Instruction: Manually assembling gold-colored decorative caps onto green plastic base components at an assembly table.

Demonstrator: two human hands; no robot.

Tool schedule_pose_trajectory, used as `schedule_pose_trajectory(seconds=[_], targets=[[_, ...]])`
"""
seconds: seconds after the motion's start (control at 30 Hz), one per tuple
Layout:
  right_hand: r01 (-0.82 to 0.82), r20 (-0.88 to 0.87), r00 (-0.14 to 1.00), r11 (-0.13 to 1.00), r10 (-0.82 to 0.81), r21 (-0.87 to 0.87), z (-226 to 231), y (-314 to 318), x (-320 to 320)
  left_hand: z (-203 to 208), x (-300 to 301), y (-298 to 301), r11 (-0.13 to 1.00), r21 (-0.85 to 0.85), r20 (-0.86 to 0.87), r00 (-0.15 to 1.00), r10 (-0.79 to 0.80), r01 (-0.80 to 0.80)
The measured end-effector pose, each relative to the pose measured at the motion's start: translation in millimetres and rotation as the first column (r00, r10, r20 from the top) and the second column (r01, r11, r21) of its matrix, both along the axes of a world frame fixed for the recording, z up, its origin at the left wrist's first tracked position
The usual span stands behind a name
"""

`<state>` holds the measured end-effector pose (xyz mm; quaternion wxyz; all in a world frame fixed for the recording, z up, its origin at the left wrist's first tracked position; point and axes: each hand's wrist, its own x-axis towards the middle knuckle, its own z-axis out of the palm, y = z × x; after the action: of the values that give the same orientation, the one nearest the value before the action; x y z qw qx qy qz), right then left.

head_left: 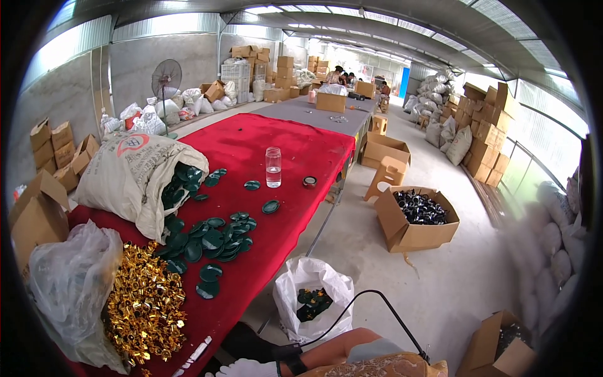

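A white-gloved hand (248, 368), which I take for my left hand, shows at the lower edge by the near end of the red-covered table (282, 232). The frame cuts off most of it, so its fingers and anything in them stay hidden. My right hand is not in view. Closest to the glove on the cloth lies a thin white strip (193, 355). Beyond that is a heap of shiny gold metal pieces (146, 301), spilling beside a clear plastic bag (78, 283). Dark green glossy discs (212, 239) lie scattered from a tipped woven sack (125, 182).
A clear bottle (273, 168) stands upright near a small round black-rimmed object (309, 181). On the floor are a white bag (286, 289) with green pieces, a carton (411, 237) of black parts and a tan stool (385, 176). A thin black curved rod (389, 303) arches at the front.
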<state>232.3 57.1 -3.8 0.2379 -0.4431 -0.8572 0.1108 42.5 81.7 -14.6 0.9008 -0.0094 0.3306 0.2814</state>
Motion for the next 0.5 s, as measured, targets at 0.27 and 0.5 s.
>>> schedule_pose_trajectory(seconds=[0.27, 0.5], targets=[[-0.157, -0.084, 0.983, 0.986, 0.162, 0.064, 2, 0, -1, -5, -12, -1, 0.956, 0.215, 0.139, 0.962, -0.233, 0.2], [-0.163, -0.51, 0.73, 0.609, -0.455, -0.776, -19, 5, -12, 16, 21, -21, 0.788, 0.581, -0.592, 0.771, 0.235, 0.205]])
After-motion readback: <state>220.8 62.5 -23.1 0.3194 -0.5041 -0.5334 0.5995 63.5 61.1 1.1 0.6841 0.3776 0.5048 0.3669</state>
